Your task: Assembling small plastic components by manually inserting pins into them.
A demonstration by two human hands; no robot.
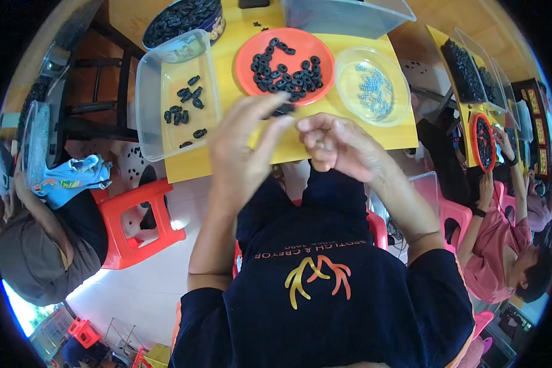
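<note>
My left hand is raised over the table's near edge, its thumb and index finger closed around a small black plastic piece. Beside it, my right hand has its fingers curled and the thumb against the index finger; whether a tiny thing sits in that pinch is hard to see. Just beyond both hands lies a red plate bearing many black plastic pieces with holes. A round clear dish of small silvery parts stands to its right.
On the left of the yellow table is a clear bin with several black pieces. Behind it stands a round tub full of black parts. Another clear bin is at the back. People sit at both sides, near a red stool.
</note>
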